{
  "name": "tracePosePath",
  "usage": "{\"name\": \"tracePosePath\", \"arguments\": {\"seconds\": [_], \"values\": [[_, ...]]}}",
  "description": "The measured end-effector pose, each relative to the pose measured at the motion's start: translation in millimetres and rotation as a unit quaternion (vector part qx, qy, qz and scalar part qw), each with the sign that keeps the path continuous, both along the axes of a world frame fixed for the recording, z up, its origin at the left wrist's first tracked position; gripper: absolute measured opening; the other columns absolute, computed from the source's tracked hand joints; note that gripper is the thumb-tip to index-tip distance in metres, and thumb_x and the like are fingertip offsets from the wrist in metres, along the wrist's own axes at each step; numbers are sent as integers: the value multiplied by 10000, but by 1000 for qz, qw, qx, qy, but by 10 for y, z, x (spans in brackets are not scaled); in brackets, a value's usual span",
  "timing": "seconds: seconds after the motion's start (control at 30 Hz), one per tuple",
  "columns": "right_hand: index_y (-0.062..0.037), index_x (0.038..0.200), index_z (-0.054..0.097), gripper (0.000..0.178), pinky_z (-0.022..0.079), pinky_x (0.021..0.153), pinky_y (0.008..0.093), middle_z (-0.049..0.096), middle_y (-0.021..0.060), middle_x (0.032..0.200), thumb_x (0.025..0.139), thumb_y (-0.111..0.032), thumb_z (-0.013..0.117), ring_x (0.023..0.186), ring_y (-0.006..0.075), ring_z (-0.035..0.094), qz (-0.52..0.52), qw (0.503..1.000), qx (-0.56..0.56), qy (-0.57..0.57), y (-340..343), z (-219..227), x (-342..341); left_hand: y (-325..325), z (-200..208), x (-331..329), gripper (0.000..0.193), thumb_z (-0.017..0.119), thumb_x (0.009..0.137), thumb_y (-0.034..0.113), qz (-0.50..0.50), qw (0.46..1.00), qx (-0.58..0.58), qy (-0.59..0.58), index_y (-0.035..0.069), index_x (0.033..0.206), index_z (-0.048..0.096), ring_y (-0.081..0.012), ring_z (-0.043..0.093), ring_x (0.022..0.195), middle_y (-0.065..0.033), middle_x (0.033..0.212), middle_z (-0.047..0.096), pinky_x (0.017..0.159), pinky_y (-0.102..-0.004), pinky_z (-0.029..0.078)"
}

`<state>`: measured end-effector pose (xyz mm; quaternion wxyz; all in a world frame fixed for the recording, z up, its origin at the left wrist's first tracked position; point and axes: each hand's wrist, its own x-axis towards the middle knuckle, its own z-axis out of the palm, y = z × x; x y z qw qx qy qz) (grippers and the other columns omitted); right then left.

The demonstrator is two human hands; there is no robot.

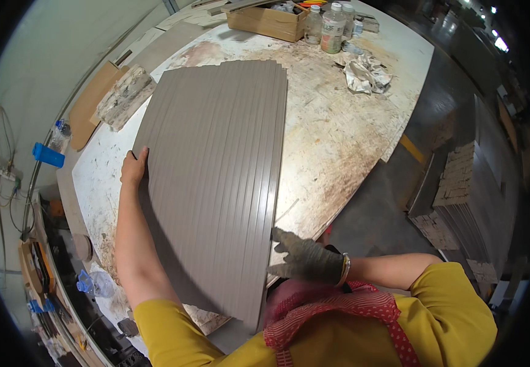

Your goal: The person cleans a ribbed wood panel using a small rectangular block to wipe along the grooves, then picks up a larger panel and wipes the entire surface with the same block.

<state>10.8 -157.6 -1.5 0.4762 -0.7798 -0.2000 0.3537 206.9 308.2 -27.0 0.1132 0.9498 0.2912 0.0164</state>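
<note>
A stack of long grey-brown boards (216,165) lies fanned out in narrow overlapping strips, reaching from the far middle of the table towards my body. My bare left hand (134,167) is closed on the stack's left edge, with some of its fingers hidden behind that edge. At the near right edge is my right hand (304,257), in a dark grey work glove. Its fingers are spread apart, and their tips meet the side of the boards without wrapping round them.
The boards lie on a stained white table (332,140). At the back stand a cardboard box (265,23) and several plastic bottles (333,30), with crumpled paper (366,74) nearby. A wrapped block (124,98) lies at left. Stacked panels (470,189) stand on the floor at right.
</note>
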Motion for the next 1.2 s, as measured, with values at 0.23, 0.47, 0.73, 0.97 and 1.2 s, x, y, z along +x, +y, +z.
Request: {"name": "tracePosePath", "arguments": {"seconds": [0.23,0.47,0.73,0.97,1.2], "values": [[-26,1384,400,669,474,956,384,556,243,1258,886,-393,654,1135,334,591,117,976,131,131,-391,-41,608,26,-42,-31,847,418,893,684,58,995,28,71,44,1445,356,-363,419,1332,-193,1439,443,1054,-589,318],[-26,1176,567,377,515,577,268,617,83,930,912,-282,650,727,108,578,96,909,120,388,-460,-235,1280,137,66,110,805,445,885,677,59,995,4,81,-5,1309,495,-422,558,1163,-276,1200,605,974,-451,439],[13,1121,584,330,500,922,344,585,130,1184,926,-253,594,1073,215,601,308,887,335,78,-302,-548,1476,-166,-21,356,656,499,869,644,36,999,-1,-38,12,1027,582,-440,617,981,-276,987,657,839,-480,475],[2,1158,568,374,493,941,348,587,152,1189,926,-291,583,1100,237,588,4,811,201,550,-104,-166,1216,-673,166,721,594,598,832,588,-89,994,-17,-62,-4,872,567,-418,624,842,-236,852,654,752,-476,479],[13,1200,540,387,500,939,383,582,177,1219,951,-283,555,1095,259,592,-30,776,167,608,357,-340,902,-868,141,1471,714,558,818,666,-218,975,-27,-46,-5,1056,618,-385,647,932,-226,940,679,820,-454,501]]}}
